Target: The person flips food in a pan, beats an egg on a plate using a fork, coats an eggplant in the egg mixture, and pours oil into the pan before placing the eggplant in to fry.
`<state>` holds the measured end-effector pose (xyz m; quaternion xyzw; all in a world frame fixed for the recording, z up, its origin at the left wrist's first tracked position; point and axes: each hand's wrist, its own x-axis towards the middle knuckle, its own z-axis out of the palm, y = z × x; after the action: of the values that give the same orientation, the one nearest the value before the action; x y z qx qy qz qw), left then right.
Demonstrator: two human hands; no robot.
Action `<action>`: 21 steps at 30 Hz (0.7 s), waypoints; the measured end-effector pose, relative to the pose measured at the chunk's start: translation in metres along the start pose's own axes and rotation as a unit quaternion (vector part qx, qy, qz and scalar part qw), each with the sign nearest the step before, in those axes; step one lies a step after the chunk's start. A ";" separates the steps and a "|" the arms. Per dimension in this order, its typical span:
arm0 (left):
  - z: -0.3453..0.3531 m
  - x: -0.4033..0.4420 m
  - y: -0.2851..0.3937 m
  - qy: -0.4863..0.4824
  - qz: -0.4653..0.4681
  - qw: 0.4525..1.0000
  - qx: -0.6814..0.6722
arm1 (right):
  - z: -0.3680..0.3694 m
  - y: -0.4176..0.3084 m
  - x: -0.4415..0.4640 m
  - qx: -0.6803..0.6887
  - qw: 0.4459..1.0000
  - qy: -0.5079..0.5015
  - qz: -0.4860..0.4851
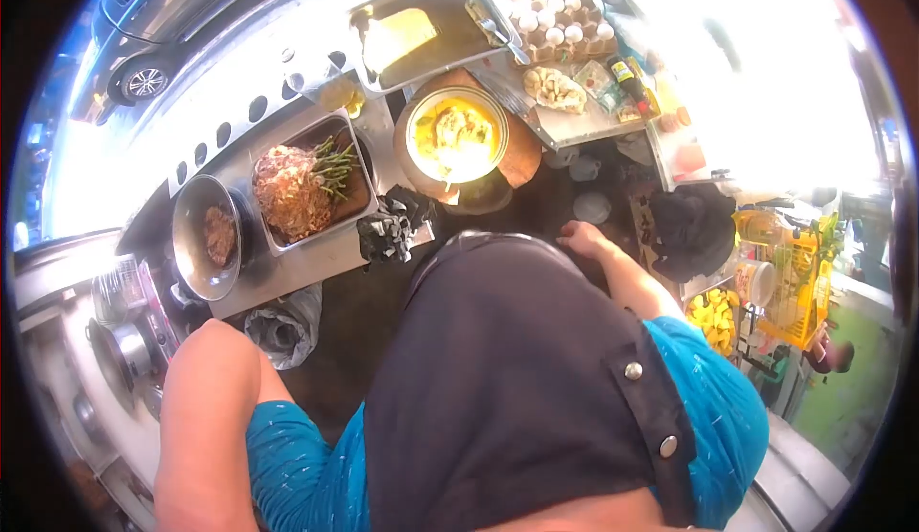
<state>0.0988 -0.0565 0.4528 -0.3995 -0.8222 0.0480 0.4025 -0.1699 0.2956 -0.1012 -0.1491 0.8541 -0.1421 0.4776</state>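
Note:
My right hand is low beside the dark apron, its fingers loosely bent and slightly apart. Nothing shows in it. Nearest to it is a round whitish container below counter level. My left arm is bent with the elbow up at the lower left, and its hand is outside the picture. In front of me, a round bowl holds yellow liquid and a pale piece of food. A steel tray carries browned breaded pieces and green beans. A frying pan contains one browned piece.
Behind the bowl stands a large tray with pale yellow contents and a fork. Egg cartons, a bag of pale food and a dark bottle sit further right. A yellow crate is at far right.

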 end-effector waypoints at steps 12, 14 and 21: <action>0.049 0.050 0.003 -0.032 -0.040 0.999 0.007 | -0.140 0.060 0.037 -0.126 0.989 -0.019 0.070; 0.057 0.062 0.002 -0.037 -0.054 0.998 0.012 | -0.173 0.054 0.034 -0.058 0.995 0.063 -0.047; 0.069 0.080 0.021 -0.061 -0.126 0.989 0.044 | -0.401 -0.175 -0.203 0.221 0.803 0.244 -0.496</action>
<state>0.0347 0.0300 0.4483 -0.2709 -0.8862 0.0570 0.3714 -0.3919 0.2552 0.3249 -0.4034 0.6970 -0.5766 0.1378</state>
